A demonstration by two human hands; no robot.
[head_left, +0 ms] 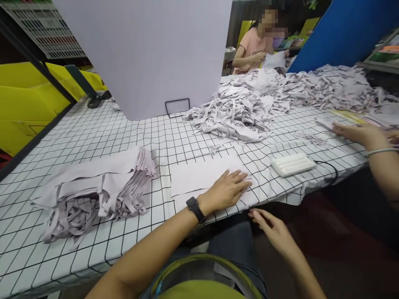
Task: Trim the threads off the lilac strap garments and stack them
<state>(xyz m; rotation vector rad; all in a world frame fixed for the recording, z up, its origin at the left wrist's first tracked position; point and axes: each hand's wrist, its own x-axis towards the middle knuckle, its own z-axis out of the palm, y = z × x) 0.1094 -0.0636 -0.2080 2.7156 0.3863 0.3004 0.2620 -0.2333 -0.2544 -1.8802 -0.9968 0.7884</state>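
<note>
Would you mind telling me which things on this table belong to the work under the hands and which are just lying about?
In hand:
- left hand, flat on the pale fabric piece
- folded stack beside it
- loose fabric heap

Lying about:
- white ridged box with its black cable
- right hand, below the table edge, holding nothing
- yellow bins

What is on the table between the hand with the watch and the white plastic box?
In the head view, only bare checked tablecloth lies between the left hand, which rests flat on a pale fabric piece, and the white ribbed box.
</note>
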